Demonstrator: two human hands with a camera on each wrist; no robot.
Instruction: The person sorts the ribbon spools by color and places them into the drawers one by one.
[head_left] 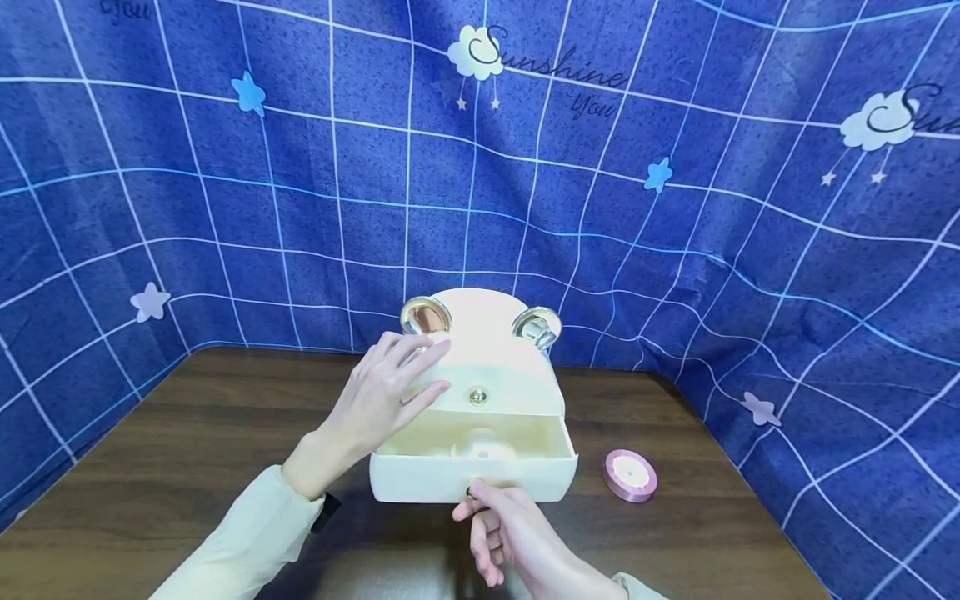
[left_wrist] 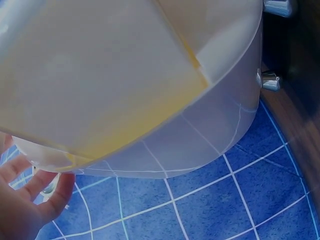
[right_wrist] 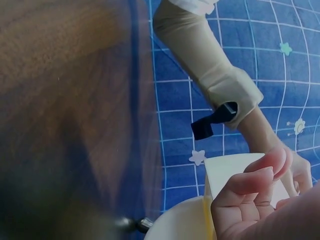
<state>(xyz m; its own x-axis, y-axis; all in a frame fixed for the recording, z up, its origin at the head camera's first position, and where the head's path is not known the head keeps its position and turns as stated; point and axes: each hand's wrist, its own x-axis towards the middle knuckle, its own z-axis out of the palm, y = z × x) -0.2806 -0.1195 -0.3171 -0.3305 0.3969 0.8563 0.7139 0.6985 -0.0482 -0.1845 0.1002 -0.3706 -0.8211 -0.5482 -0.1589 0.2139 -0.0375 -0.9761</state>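
Note:
A white drawer box [head_left: 487, 333] with two round gold-coloured ears stands on the table. Its lower drawer [head_left: 420, 479] is pulled out toward me, while the upper drawer, with a gold knob [head_left: 477, 397], sits closed. A pale rounded shape shows inside the lower drawer; I cannot tell whether it is an object or a reflection. My right hand [head_left: 513, 529] pinches the lower drawer's small knob [head_left: 471, 492] between thumb and finger. My left hand [head_left: 382, 383] rests against the box's upper left part, fingers spread and lightly bent; the left wrist view shows its fingers [left_wrist: 59, 197] at the box's edge.
A roll of pink ribbon [head_left: 630, 476] lies on the brown wooden table [head_left: 247, 417], right of the box. Behind and beside the table hangs a blue checked cloth [head_left: 360, 167]. Short metal pegs [left_wrist: 270, 80] stick out from the box's underside toward the table.

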